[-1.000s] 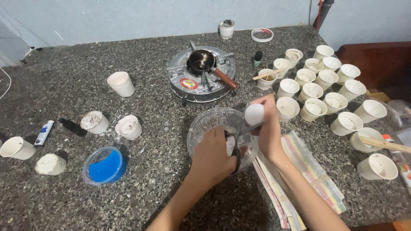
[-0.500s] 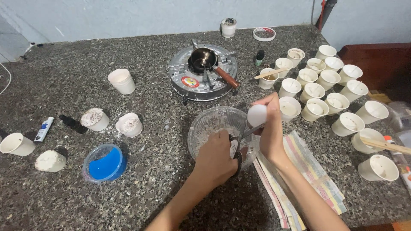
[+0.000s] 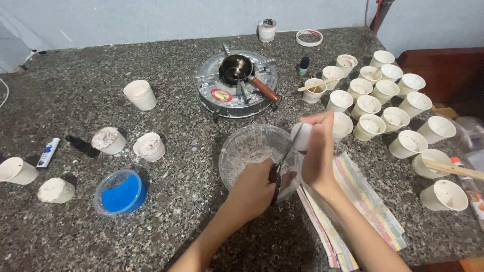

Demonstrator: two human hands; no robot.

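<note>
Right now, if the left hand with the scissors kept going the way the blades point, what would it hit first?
The left hand aims the scissors up and to the right at the small white cup held by the right hand. That cup would likely come first; depth is hard to judge.

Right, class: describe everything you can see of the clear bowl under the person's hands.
The clear bowl is round, see-through and glass-like, standing upright on the speckled stone counter just in front of the small metal stove. Pale crumbly bits coat its inside. The left hand, holding scissors, covers its near rim; the right hand holds a small white cup over its right edge.
</note>
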